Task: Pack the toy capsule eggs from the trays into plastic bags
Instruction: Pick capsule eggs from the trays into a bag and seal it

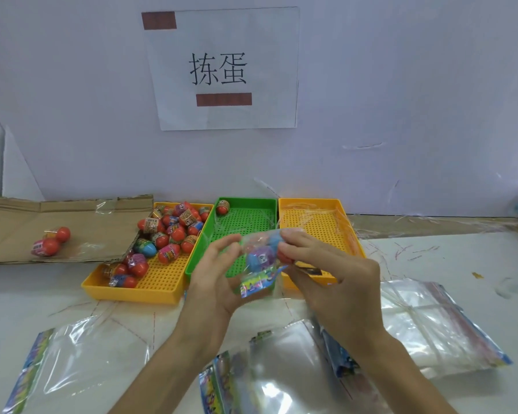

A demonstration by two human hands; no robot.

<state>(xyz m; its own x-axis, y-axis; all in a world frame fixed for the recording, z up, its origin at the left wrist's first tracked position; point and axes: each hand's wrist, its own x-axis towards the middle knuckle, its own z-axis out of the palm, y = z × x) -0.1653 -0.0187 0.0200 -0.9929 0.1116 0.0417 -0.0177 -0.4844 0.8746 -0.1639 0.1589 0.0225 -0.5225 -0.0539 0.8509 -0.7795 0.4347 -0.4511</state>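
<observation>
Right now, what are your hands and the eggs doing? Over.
Left hand, right hand hold filled bag over green tray. Left yellow tray holds many eggs. Nothing blocking.

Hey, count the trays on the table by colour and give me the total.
Yellow trays: 2
Green tray: 1
Total: 3
</observation>
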